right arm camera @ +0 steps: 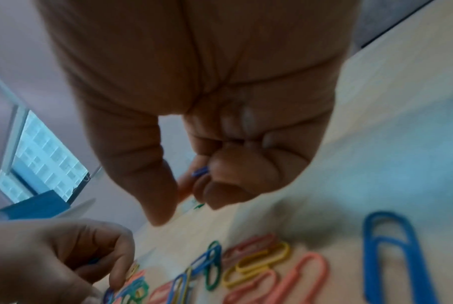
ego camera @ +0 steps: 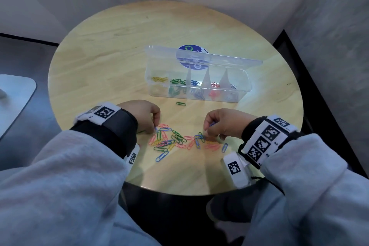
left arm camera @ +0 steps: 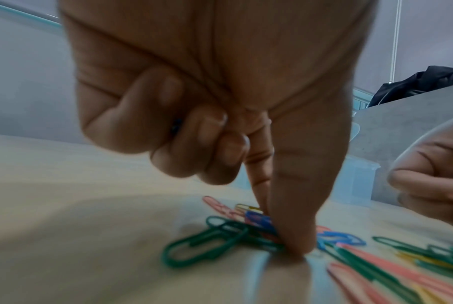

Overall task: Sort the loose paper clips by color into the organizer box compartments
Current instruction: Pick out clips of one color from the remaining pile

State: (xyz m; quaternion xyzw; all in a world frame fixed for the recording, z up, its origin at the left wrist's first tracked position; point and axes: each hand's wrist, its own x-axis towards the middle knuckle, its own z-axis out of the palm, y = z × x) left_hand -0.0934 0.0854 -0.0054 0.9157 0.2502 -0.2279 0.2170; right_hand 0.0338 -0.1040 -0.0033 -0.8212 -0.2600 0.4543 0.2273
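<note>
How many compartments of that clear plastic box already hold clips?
5: yellow clips at the left end, then green, blue, red, and pale ones at the right end.

Left hand (ego camera: 142, 115) fingers pinch downward, others curled; right hand (ego camera: 223, 124) fingers curled, seemingly pinching something.
</note>
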